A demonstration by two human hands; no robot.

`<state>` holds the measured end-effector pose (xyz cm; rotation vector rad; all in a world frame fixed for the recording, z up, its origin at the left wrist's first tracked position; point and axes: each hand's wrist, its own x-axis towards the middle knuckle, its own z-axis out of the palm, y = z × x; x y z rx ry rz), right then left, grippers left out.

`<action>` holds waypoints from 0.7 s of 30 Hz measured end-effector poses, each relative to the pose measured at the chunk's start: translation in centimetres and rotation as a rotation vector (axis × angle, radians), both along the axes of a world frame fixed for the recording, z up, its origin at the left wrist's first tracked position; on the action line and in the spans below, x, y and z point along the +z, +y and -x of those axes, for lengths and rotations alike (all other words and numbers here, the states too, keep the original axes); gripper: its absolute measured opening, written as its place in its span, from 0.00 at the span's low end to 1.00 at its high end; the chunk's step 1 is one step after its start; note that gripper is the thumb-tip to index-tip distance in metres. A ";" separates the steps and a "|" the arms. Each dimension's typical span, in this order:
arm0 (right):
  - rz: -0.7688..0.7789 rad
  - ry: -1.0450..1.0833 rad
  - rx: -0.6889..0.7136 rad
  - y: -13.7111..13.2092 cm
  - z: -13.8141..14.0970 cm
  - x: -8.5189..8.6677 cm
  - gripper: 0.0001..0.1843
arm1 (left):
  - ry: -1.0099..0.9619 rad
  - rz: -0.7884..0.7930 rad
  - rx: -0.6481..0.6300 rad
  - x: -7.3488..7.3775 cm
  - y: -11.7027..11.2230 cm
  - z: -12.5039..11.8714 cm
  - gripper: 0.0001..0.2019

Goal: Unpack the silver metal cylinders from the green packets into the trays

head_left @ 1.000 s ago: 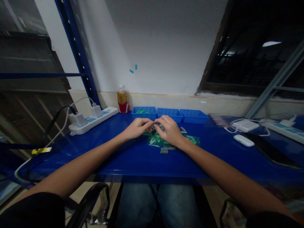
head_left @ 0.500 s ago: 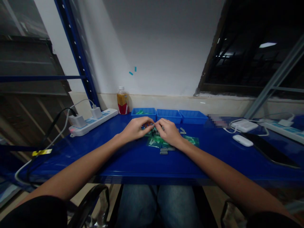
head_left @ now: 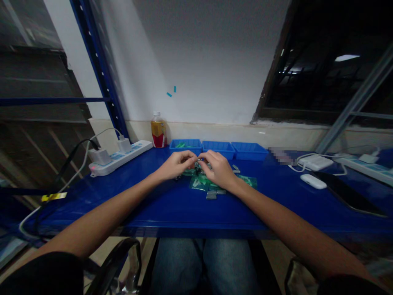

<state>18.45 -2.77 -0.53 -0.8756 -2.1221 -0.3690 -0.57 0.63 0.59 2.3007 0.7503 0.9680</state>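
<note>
My left hand (head_left: 179,164) and my right hand (head_left: 217,168) meet fingertip to fingertip above the middle of the blue table. Pinched between them is a small metallic part (head_left: 199,159), too small to name. Beneath the hands lie green plastic bags (head_left: 200,183) among small silvery pieces, partly covered by my right hand. Grey metal blocks (head_left: 211,195) rest in front of the bags. A few more metal pieces (head_left: 236,168) lie beyond my right wrist.
Three blue trays (head_left: 218,149) line the wall; the left one holds green pieces. A bottle (head_left: 158,131) stands beside them. Power strips (head_left: 121,157) sit left and right. At right lie a white case (head_left: 313,181), a phone (head_left: 348,194) and a white adapter (head_left: 316,162).
My fingertips have shifted slightly, and the small metallic part shows more plainly between them. My left hand has drawn a little to the left. The things on the table stay put.
</note>
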 end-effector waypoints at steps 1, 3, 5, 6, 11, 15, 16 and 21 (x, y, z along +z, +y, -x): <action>-0.008 -0.002 -0.012 0.3 -0.3 0.2 0.08 | 0.029 -0.012 0.010 0.1 0.3 0.3 0.16; -0.019 0.025 -0.062 1.3 -1.4 0.5 0.10 | 0.132 -0.093 0.088 0.3 1.2 1.1 0.16; -0.019 0.090 -0.161 2.8 -3.6 0.7 0.11 | 0.289 -0.203 0.194 0.4 2.2 2.3 0.13; -0.013 0.127 -0.230 3.7 -5.0 0.7 0.11 | 0.368 -0.233 0.221 0.3 2.8 3.0 0.12; 0.083 0.201 -0.667 7.1 -12.8 -0.5 0.11 | 0.539 -0.184 0.166 -1.1 5.0 4.6 0.11; 0.212 0.241 -0.902 8.1 -15.9 -1.6 0.14 | 0.523 -0.157 0.146 -2.2 5.5 4.3 0.07; 0.241 0.241 -0.929 8.2 -16.1 -1.8 0.15 | 0.513 -0.149 0.148 -2.3 5.5 4.2 0.06; 0.302 0.232 -0.959 8.2 -15.7 -2.1 0.16 | 0.398 -0.148 0.195 -2.0 5.2 3.8 0.07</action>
